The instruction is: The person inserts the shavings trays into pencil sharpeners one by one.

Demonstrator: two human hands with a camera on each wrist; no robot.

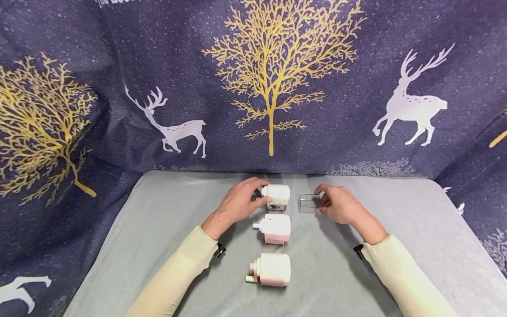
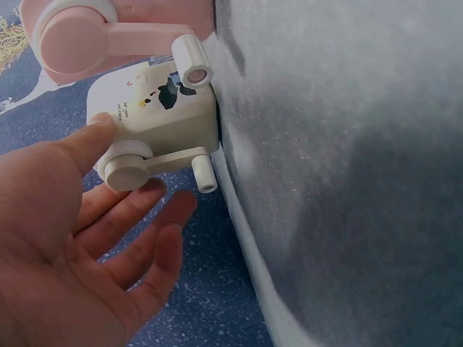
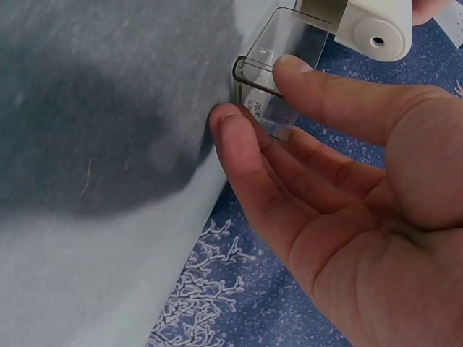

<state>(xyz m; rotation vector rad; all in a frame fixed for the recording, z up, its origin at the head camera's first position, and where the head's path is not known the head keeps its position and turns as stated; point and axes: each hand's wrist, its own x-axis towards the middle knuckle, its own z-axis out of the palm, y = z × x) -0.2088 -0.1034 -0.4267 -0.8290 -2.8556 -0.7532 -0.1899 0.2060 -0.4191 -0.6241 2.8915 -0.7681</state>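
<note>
My left hand (image 1: 239, 200) holds a cream pencil sharpener (image 1: 279, 193) by its crank end, thumb on one side and fingers on the other. In the left wrist view, a dark printed picture marks this sharpener's body (image 2: 168, 92), and its crank handle (image 2: 205, 173) sticks out past the fingers. To the right, my right hand (image 1: 341, 205) pinches the end of a clear shavings drawer (image 1: 308, 200) between thumb and fingers. The right wrist view shows the drawer (image 3: 278, 43) reaching to the sharpener's pencil-hole end (image 3: 376, 37), overlapping it there.
Two pink-and-white crank sharpeners stand in a line nearer me: a middle one (image 1: 277, 228) and a front one (image 1: 275, 268). All are on a grey cloth-covered table (image 1: 158, 229). Behind its far edge hangs a dark blue curtain (image 1: 340, 145) with trees and deer.
</note>
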